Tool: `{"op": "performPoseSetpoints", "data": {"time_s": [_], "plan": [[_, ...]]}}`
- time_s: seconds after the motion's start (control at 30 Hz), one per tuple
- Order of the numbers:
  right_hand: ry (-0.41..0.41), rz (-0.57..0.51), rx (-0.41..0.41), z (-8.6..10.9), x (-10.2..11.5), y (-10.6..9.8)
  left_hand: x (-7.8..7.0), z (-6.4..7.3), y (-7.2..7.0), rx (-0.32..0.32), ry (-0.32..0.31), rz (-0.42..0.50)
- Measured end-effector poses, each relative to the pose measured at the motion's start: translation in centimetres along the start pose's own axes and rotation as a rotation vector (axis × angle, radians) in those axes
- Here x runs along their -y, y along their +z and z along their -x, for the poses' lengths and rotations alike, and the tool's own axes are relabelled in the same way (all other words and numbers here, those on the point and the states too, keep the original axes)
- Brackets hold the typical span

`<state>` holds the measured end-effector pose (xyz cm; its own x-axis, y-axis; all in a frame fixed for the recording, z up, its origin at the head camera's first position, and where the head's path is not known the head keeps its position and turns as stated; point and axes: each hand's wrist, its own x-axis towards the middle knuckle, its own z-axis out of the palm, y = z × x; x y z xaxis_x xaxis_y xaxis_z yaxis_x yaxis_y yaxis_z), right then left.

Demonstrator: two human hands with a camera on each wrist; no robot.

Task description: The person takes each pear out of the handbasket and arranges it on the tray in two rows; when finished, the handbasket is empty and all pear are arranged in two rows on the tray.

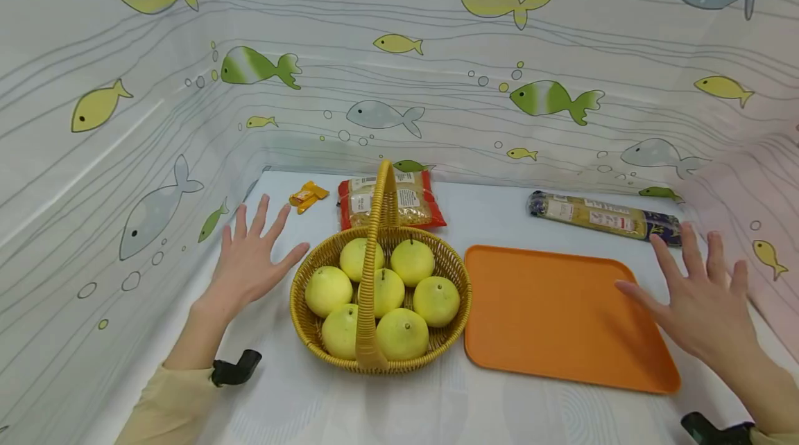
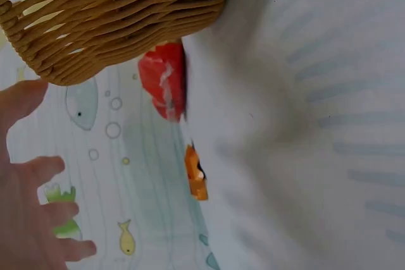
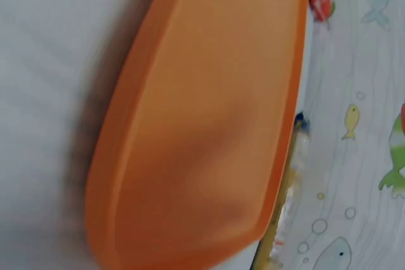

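Fingers spread, my left hand (image 1: 250, 265) is held to the left of a yellow wicker basket (image 1: 299, 324), holding nothing. In the left wrist view its thumb is near the basket wall (image 2: 126, 23); whether they touch I cannot tell. Several round yellow-green pears (image 1: 402, 334) fill the basket beneath its tall arched handle (image 1: 368, 278). My right hand (image 1: 711, 306), also spread and holding nothing, is over the right edge of an orange tray (image 1: 549, 313). That bare tray (image 3: 209, 105) shows in the right wrist view, where the right hand is out of sight.
Behind the basket lies a clear bag with red ends (image 1: 406, 199), and left of it small orange packets (image 1: 307, 197). A long packet of what looks like noodles (image 1: 605, 216) lies behind the tray. Fish-printed walls (image 1: 437, 84) enclose the white table (image 1: 281, 389).
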<state>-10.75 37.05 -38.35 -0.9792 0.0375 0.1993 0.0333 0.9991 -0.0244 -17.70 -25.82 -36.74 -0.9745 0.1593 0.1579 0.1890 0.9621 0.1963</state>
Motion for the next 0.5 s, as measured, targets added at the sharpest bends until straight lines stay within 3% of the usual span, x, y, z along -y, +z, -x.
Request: {"op": "performPoseSetpoints", "data": {"time_s": [0.27, 0.5], "plan": [[-0.100, -0.212, -0.040, -0.4, 2.5, 0.3, 0.6, -1.0, 0.6, 0.181, 0.050, 0.352], [-0.073, -0.407, 0.011, -0.6, 5.3, -0.2, 1.7, -1.9, 1.9, 0.278, 0.160, 0.730]]}}
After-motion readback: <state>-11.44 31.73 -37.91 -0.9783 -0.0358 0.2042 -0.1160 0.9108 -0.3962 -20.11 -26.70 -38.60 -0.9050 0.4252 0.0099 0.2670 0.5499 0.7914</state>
